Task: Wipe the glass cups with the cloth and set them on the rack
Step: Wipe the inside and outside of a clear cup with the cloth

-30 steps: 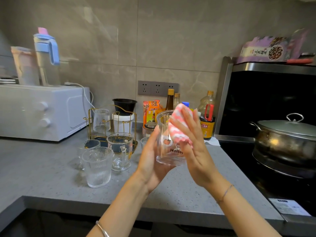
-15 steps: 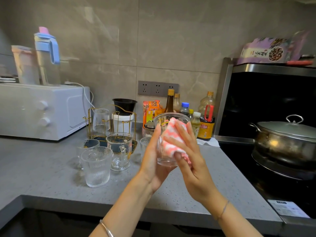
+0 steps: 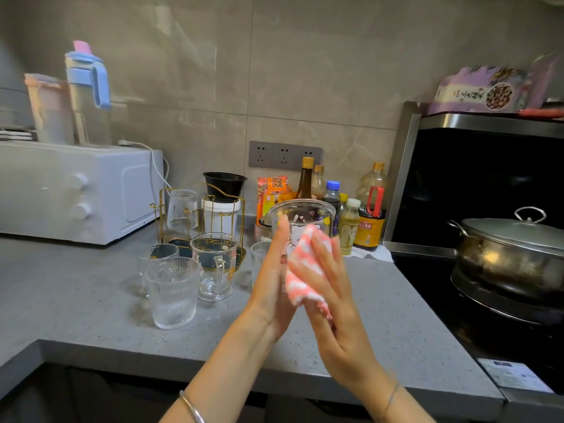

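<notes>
Down the side of the glass cup [image 3: 305, 213] goes the cloth [image 3: 303, 277]. A second ago it sat up by the rim; now it covers the lower half and the base. The cup has turned too, so a cat face shows where lettering showed before. The heels of the two palms have come much closer, nearly meeting beneath the cup.

The left hand [image 3: 271, 282] lies flat against the cup's left side, fingers straight and pointing up, not curled round it. The right hand [image 3: 334, 303] presses the pink-and-white cloth to the cup's right side with its fingers stretched out over the fabric; a corner of cloth hangs below the palm. Between the two palms the cup is held upright above the grey counter [image 3: 91, 300], its mouth on top.

Nothing on the counter has shifted. The gold wire rack [image 3: 235, 209] stands near the wall with one glass [image 3: 182, 213] upside down on it. In front of it wait a ribbed glass [image 3: 172, 293], a handled mug [image 3: 215, 267] and a plainer glass [image 3: 155, 256] — a fourth, small one [image 3: 258, 254] peeps out from behind the left hand. The white microwave [image 3: 76, 190] is at the left and the lidded pot [image 3: 512, 254] at the right.
</notes>
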A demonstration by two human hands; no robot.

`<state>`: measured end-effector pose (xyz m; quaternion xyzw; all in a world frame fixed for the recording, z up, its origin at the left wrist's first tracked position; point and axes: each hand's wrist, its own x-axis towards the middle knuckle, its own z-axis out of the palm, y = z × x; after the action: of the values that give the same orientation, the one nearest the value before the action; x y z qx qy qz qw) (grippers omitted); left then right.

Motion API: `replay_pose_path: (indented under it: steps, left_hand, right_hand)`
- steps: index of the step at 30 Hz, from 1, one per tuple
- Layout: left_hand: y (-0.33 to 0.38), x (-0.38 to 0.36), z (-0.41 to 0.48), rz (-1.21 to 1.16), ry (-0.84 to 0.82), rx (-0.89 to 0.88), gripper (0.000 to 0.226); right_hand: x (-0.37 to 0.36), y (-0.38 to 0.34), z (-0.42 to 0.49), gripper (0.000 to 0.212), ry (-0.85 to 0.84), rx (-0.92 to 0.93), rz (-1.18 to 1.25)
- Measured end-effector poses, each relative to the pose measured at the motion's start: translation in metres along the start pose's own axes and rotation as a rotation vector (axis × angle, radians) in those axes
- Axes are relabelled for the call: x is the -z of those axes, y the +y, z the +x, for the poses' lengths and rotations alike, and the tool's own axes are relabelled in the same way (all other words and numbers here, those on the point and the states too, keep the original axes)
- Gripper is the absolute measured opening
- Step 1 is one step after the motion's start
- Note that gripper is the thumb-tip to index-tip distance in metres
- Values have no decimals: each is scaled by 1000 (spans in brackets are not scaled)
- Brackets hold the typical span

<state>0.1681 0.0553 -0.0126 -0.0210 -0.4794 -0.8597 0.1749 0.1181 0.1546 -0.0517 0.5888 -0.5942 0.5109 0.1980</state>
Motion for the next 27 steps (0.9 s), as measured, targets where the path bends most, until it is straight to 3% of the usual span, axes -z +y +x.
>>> replay_pose_path:
  steps: [4, 10, 14, 23, 27]
  left_hand:
    - [2, 4, 1, -35, -35, 27, 65]
    - [-2, 1, -4, 53, -31, -32, 54]
    - [3, 1, -5, 69, -20, -84, 53]
    - [12, 8, -6, 27, -89, 27, 76]
    - [10, 2, -7, 107, -44, -65, 63]
  right_hand:
    - [2, 1, -3, 41, -52, 20, -21]
    - [24, -1, 38, 43, 75, -57, 36]
    - [16, -4, 37, 44, 64, -41, 17]
    - [-5, -2, -7, 41, -64, 114, -165]
    - [9, -8, 19, 43, 9, 69, -85]
